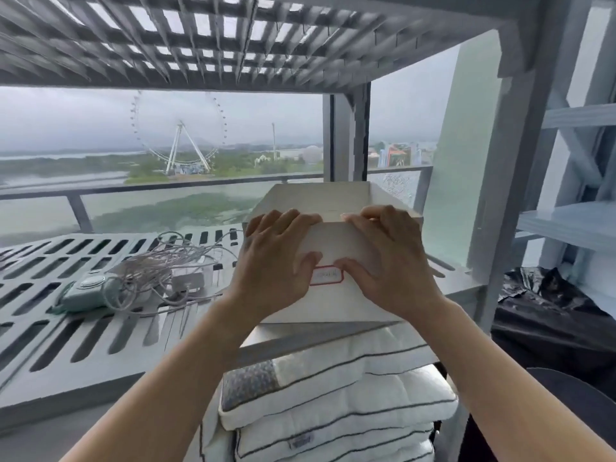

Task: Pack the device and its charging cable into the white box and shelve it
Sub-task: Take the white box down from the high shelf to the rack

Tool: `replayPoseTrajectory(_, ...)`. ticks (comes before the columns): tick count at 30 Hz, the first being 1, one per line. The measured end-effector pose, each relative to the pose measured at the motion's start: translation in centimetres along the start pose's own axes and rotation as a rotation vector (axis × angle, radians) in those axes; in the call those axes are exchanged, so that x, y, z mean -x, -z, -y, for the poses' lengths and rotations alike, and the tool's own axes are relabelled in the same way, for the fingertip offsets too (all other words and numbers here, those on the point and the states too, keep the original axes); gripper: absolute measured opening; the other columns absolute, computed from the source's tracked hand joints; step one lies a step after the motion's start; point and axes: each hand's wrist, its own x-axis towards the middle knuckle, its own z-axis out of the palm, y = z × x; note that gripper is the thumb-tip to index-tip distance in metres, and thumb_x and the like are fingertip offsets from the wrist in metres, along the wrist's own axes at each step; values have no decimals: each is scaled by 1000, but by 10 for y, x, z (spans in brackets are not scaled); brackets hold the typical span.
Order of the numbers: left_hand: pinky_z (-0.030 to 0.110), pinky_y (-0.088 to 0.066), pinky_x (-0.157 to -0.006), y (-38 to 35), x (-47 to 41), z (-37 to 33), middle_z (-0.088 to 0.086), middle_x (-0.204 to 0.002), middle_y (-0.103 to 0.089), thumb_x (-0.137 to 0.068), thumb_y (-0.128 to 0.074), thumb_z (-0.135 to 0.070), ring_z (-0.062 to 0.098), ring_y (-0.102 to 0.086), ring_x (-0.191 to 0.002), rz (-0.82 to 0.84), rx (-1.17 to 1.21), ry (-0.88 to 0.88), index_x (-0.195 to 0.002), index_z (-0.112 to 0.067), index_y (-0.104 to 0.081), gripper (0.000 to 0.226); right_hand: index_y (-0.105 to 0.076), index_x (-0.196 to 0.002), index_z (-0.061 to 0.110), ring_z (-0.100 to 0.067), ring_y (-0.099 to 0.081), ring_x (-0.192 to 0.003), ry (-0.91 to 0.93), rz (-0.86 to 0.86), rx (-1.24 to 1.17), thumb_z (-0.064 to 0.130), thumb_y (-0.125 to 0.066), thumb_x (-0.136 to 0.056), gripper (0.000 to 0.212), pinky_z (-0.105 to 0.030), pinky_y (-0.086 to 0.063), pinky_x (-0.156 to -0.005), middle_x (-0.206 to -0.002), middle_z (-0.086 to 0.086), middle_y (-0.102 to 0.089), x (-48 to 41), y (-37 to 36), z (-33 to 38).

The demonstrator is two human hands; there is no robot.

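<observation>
An open white box [336,305] with a red-bordered label [326,275] stands at the right end of the slotted grey shelf [100,341]. My left hand [273,261] and my right hand [386,261] grip its near wall, fingers hooked over the top rim and thumbs on the front by the label. The box's inside is hidden from here. To the left on the shelf lies a pale green device [86,291], with a tangled white charging cable [166,261] and a white adapter [188,278] piled beside it.
A slatted grey shelf [206,38] hangs close overhead. Stacked white pillows with dark piping [333,395] fill the level below. The rack's right post [503,195] stands beside the box. A black bag [546,295] lies at the right; a window with a railing is behind.
</observation>
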Motion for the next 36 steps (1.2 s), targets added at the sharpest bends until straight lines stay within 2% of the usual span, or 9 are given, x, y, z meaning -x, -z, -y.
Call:
replayPoseTrajectory(4, 33, -28, -79, -30, -2, -6, 5, -90, -58, -77, -56, -35, 23, -41, -85, -123, -155, -22, -105, -13, -52, 35, -54, -122, 9, -22, -44, -104, 96, -40, 45, 37, -62, -77, 53, -30, -30, -91, -114, -4, -49, 0, -15, -24)
replayPoseTrajectory(7, 35, -29, -80, -54, -9, -10, 7, -89, -58, -81, -53, -37, 24, -41, -85, -188, -237, -9, -104, -11, -53, 34, -48, -128, 9, -25, -45, -113, 103, -62, 54, 38, -51, -84, 52, -36, -25, -104, -118, -9, -56, 1, -29, -40)
replayPoseTrajectory(10, 36, -30, -86, -72, -15, -11, 9, -91, -59, -83, -51, -35, 25, -42, -89, -227, -294, -10, -104, -9, -53, 33, -39, -135, 10, -27, -39, -125, 74, -68, 50, 37, -45, -89, 53, -42, -21, -109, -129, -10, -53, 3, -44, -53)
replayPoseTrajectory(13, 38, -30, -91, -87, -19, -11, 10, -95, -58, -85, -49, -35, 26, -44, -94, -239, -317, 5, -106, -9, -51, 33, -34, -137, 10, -27, -31, -131, 71, -67, 39, 37, -43, -91, 54, -41, -17, -110, -136, -10, -48, 1, -57, -65)
replayPoseTrajectory(17, 39, -29, -93, -103, -26, -9, 10, -99, -58, -86, -48, -35, 27, -43, -97, -201, -366, 34, -108, -10, -49, 34, -39, -133, 8, -30, -36, -127, 76, -95, -8, 33, -46, -89, 52, -44, -24, -106, -132, -13, -51, -3, -70, -80)
replayPoseTrajectory(21, 36, -29, -87, -114, -37, -12, 10, -97, -59, -85, -49, -33, 26, -41, -93, -152, -407, 57, -106, -9, -50, 33, -51, -115, 8, -28, -45, -110, -10, -158, -49, 30, -47, -85, 38, -43, -29, -100, -113, -10, -56, -13, -77, -89)
replayPoseTrajectory(26, 36, -30, -84, -120, -43, -11, 10, -99, -59, -87, -45, -31, 26, -42, -93, -77, -443, 35, -110, -9, -47, 32, -56, -98, 6, -26, -43, -89, -67, -274, -39, 21, -46, -88, 21, -40, -32, -92, -91, -12, -58, -28, -89, -94)
replayPoseTrajectory(31, 42, -26, -99, -132, -43, -7, 14, -112, -58, -87, -44, -30, 29, -41, -107, -42, -474, 85, -117, -6, -47, 39, -56, -106, 2, -28, -42, -102, -68, -246, -89, 20, -41, -90, 28, -41, -25, -103, -103, -16, -60, -26, -100, -100)
replayPoseTrajectory(36, 44, -20, -105, -139, -44, -6, 15, -120, -56, -88, -40, -32, 29, -36, -119, 4, -478, 150, -124, -8, -42, 43, -55, -112, 1, -30, -43, -110, -37, -199, -154, 17, -41, -91, 30, -41, -27, -101, -114, -17, -59, -26, -103, -105)
